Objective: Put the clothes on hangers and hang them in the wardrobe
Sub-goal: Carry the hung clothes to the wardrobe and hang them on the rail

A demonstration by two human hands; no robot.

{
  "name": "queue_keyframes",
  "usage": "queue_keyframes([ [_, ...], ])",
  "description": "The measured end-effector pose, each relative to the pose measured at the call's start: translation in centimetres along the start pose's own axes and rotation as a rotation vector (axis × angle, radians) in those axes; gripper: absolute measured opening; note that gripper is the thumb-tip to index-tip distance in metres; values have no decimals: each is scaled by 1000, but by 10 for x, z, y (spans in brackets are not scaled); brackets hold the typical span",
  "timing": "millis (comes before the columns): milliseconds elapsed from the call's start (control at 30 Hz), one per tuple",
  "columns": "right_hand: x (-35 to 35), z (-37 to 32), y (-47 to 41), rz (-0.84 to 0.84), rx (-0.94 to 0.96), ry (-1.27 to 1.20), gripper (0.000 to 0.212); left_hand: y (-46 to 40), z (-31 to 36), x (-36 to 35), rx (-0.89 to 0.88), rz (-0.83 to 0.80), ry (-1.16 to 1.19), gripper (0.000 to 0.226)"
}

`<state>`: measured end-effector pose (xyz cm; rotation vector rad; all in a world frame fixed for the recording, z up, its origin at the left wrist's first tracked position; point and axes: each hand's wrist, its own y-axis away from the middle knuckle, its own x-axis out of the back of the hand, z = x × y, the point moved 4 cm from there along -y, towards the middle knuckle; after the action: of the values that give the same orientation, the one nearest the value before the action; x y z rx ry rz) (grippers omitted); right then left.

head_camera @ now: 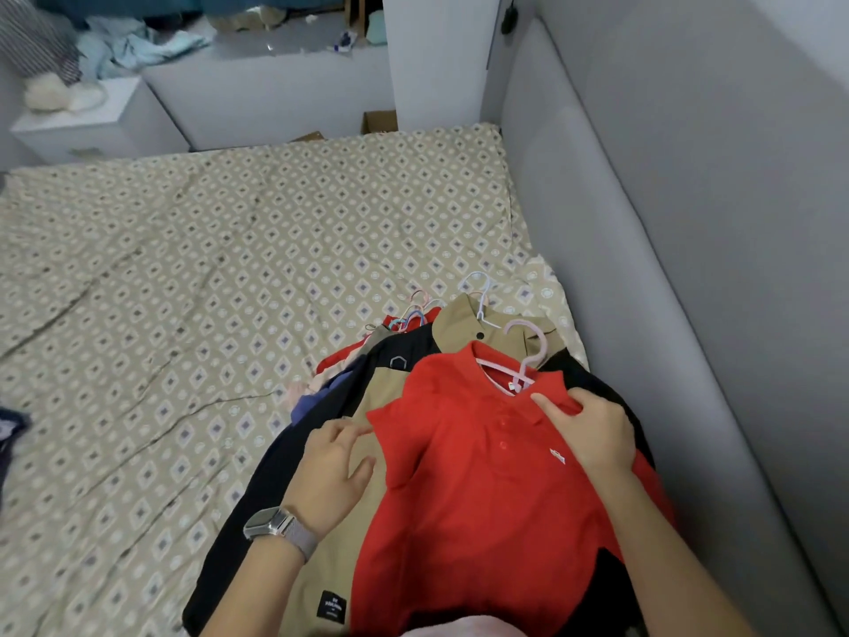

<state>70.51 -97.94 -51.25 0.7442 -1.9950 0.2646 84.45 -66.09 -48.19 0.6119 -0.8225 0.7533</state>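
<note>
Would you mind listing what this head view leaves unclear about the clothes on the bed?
- Garments under the red polo shirt: mostly covered, so their count is unclear.
- Black label on the beige garment: text too small.
- Hangers behind: bunched, uncountable.
- Wardrobe: not in frame.
- Shirt hem: cut off by the bottom edge.

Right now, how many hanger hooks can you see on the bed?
At least 3: a pink hook on the red polo shirt, a white hook on the khaki shirt, and a blurred cluster of hooks to their left; more may be hidden.
</note>
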Motion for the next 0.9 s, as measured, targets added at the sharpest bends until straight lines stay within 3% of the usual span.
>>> queue_keyframes([
  [300, 67, -75, 83, 7, 271, -196, 40, 37, 28, 63, -114, 377, -11, 61],
  [500, 90, -102, 159, 0, 307, -289, 40, 76, 38, 80, -153, 163, -53, 69],
  [633, 111, -113, 193, -8, 257, -254, 26, 102, 43, 92, -226, 148, 20, 56],
  [800, 127, -130, 233, 37, 243, -207, 30, 136, 45, 109, -322, 240, 131, 23],
  [900, 134, -140, 254, 63, 251, -204, 32, 155, 43, 124, -364, 308, 143, 19],
])
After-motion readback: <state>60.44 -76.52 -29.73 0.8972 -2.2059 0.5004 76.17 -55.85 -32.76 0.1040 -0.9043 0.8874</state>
